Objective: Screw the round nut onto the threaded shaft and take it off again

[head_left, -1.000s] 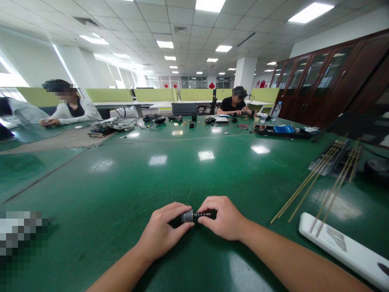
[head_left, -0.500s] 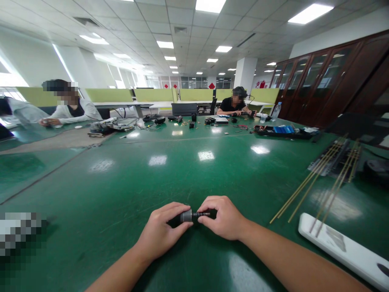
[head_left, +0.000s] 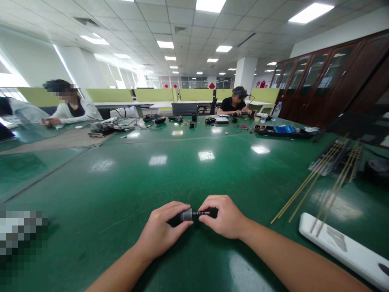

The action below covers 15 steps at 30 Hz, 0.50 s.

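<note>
While the left hand [head_left: 162, 229] grips a grey cylinder [head_left: 186, 215] at the lower centre of the head view, the right hand [head_left: 225, 219] pinches a thin shaft [head_left: 205, 213] between thumb and forefinger. The cylinder is smooth; the shaft is dark, ringed and in line with its right end. Quantities: one cylinder; one shaft; one white oblong case [head_left: 355, 253], lower right; one clear bottle [head_left: 276, 110], upper right; several slender rods [head_left: 304, 186], right, exact count indistinct.

Gold-toned rods [head_left: 322, 164] slant across on the right!
Two tips overlap a white case [head_left: 357, 256] — farther back, a clear bottle [head_left: 276, 111] stands near blue pieces [head_left: 284, 129].
</note>
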Each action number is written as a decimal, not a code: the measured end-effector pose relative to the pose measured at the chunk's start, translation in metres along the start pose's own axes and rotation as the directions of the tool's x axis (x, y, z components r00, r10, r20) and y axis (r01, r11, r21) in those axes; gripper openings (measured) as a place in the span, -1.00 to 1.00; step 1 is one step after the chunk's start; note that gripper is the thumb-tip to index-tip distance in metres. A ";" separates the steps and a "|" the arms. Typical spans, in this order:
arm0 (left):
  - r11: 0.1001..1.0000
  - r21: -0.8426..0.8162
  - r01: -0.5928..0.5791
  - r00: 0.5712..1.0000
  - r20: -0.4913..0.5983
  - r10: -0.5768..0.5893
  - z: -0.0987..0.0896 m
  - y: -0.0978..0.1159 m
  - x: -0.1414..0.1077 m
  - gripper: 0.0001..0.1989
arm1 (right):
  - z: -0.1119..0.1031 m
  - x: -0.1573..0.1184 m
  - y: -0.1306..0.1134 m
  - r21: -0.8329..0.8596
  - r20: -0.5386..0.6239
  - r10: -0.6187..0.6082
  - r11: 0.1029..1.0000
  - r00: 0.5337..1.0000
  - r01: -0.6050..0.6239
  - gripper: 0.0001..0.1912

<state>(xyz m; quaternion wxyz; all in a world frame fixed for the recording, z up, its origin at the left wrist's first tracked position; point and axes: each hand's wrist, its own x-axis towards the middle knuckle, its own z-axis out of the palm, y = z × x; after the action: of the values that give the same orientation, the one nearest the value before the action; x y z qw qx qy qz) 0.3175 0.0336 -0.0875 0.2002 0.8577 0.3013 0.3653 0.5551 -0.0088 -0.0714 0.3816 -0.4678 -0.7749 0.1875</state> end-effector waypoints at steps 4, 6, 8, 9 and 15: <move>1.000 0.008 0.001 1.000 -0.007 -0.001 -0.001 -0.001 0.000 -0.70 | -0.001 0.001 0.001 -0.010 -0.005 0.007 1.000 1.000 -0.008 -0.90; 1.000 0.006 0.001 1.000 -0.008 -0.001 -0.002 -0.001 0.000 -0.70 | -0.001 0.001 0.001 -0.011 -0.006 0.007 1.000 1.000 -0.007 -0.90; 1.000 0.005 0.004 1.000 -0.009 -0.004 -0.002 -0.001 0.001 -0.70 | -0.002 0.001 0.001 -0.012 -0.006 0.005 1.000 1.000 -0.005 -0.90; 1.000 0.005 0.006 1.000 -0.009 -0.006 -0.002 -0.001 0.001 -0.70 | -0.002 0.001 0.000 -0.011 -0.007 0.004 1.000 1.000 -0.004 -0.90; 1.000 0.009 0.014 1.000 -0.017 -0.014 -0.002 -0.003 0.000 -0.69 | -0.001 0.002 0.000 -0.010 -0.018 0.019 1.000 1.000 -0.020 -0.89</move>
<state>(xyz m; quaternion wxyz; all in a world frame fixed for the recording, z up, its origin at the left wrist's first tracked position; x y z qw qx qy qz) 0.3149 0.0359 -0.0881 0.1963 0.8533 0.3107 0.3699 0.5554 -0.0076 -0.0701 0.3842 -0.4790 -0.7678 0.1829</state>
